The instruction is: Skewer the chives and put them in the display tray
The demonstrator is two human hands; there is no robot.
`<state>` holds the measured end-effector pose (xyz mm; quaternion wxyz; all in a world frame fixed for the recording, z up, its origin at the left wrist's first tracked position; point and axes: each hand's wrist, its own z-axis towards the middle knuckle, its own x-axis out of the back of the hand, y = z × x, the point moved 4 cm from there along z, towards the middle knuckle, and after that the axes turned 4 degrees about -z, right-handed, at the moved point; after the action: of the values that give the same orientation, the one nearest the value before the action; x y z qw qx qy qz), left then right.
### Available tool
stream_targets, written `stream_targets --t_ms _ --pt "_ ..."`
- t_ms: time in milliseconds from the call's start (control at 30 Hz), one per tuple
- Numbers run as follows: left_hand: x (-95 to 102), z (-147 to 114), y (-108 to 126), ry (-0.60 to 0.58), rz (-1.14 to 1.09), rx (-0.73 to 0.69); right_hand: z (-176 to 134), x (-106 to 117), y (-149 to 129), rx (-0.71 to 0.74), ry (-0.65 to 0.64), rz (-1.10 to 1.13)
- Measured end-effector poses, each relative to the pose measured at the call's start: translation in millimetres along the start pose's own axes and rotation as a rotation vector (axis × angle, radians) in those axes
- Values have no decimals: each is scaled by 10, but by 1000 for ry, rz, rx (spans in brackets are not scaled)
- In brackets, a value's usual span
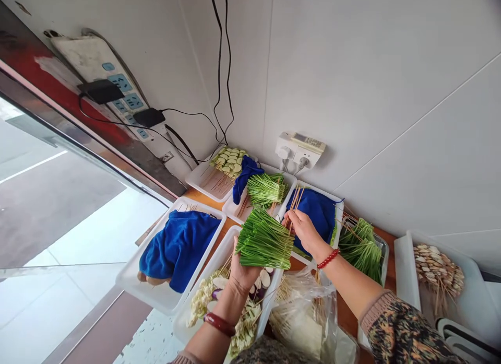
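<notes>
A thick bundle of skewered green chives [266, 241] rests on the palm of my left hand [243, 272], whose fingers are mostly hidden beneath it. My right hand [304, 229] is closed around several wooden skewers [296, 202], which stick up past its fingers at the bundle's right side. Behind the bundle, more skewered chives [267, 190] lie in a white tray [226, 211]. Below my left hand, a white tray [181, 322] holds cauliflower skewers [203, 298] and eggplant slices [260, 285].
Blue cloths cover a left tray [180, 244] and a rear-right tray [319, 212]. Zucchini skewers [229, 162] lie at the back. Further right are a metal tray of greens [364, 249] and mushroom skewers [438, 270]. A plastic bag [305, 312] sits in front. Cables [221, 66] hang along the wall.
</notes>
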<state>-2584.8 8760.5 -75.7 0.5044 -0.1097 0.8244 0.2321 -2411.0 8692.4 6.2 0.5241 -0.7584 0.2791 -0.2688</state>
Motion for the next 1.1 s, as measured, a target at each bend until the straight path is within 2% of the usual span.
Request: stream_targets --t_ms 133,267,367,500,600,800,933,1100 --pt "114 -21 73 46 41 -12 36 -100 95 -11 -7 43" --pt "102 -31 200 80 22 -9 4 -152 82 -36 -30 122" --pt "-29 -4 347 45 46 -40 -36 -144 22 -56 -7 212" --pt "-299 45 488 -109 136 -129 -69 -131 -36 -52 95 368" --pt "-399 65 444 -162 128 -125 -96 -165 -51 -29 159 466" --pt "-352 41 214 -140 87 -95 -257 -255 -12 19 208 531" --pt "-392 -67 260 -44 78 -89 -375 -294 51 54 150 556" --pt "-557 -292 465 -19 107 -43 -471 -293 -8 36 -37 528"
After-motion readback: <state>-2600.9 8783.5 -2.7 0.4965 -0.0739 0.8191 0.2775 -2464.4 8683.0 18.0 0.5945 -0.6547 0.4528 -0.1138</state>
